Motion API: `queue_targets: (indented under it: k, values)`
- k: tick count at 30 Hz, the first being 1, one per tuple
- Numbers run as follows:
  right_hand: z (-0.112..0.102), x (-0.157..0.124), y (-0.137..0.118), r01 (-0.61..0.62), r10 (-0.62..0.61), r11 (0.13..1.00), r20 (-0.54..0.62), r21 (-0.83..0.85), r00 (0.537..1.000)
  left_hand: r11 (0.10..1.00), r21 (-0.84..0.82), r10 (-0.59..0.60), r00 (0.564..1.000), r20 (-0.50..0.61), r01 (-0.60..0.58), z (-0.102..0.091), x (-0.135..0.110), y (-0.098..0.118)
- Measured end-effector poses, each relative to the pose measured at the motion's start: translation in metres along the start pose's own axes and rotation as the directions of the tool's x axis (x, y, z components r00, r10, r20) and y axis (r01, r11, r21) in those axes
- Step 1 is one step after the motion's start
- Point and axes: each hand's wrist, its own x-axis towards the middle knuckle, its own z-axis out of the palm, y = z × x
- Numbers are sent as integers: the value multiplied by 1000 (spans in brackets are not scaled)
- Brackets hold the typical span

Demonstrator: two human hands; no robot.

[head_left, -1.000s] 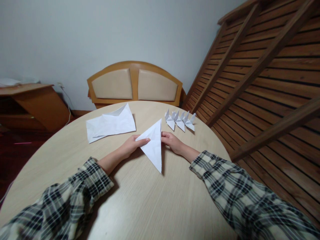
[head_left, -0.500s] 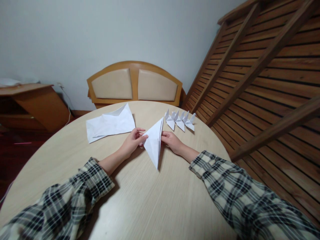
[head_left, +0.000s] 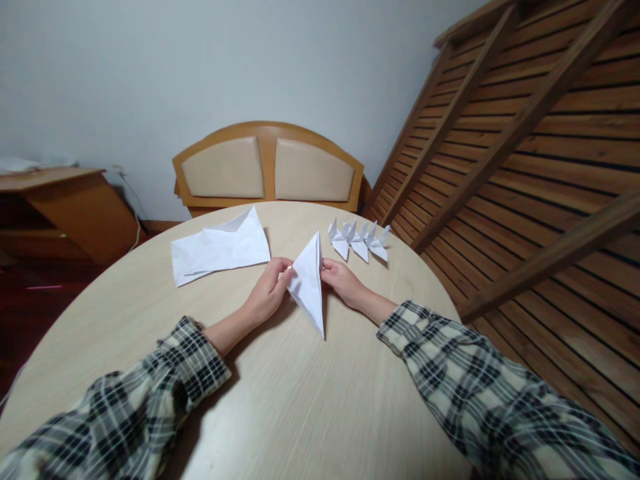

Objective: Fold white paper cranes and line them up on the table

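Between my hands, over the middle of the table, is a folded sheet of white paper (head_left: 311, 283) with pointed ends, one aimed away from me and one towards me. My left hand (head_left: 271, 285) pinches its left corner between thumb and fingers. At the opposite edge my right hand (head_left: 343, 281) is closed on the layered side, its fingertips partly hidden behind the paper. Just beyond my right hand stand several small folded paper cranes (head_left: 359, 240) in a tight row. Loose creased white paper (head_left: 227, 243) lies past my left hand.
The round pale wooden table (head_left: 280, 413) fills the foreground. Behind it rises a wooden headboard (head_left: 267, 160) with two beige panels. A slatted wooden frame (head_left: 520, 147) leans along the right side. To the left stands a brown desk (head_left: 65, 207) with a cable beside it.
The folded paper has turned slightly, its far tip shifting left and its near tip right. My left hand has closed more tightly on its corner. The right hand has barely moved.
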Motion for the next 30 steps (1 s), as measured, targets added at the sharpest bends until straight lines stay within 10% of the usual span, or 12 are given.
queue_targets:
  k: [30]
  values:
    - [12,-15,-17,-97,84,993,193,62,978,997,33,-66,998,17,65,2,1,-3]
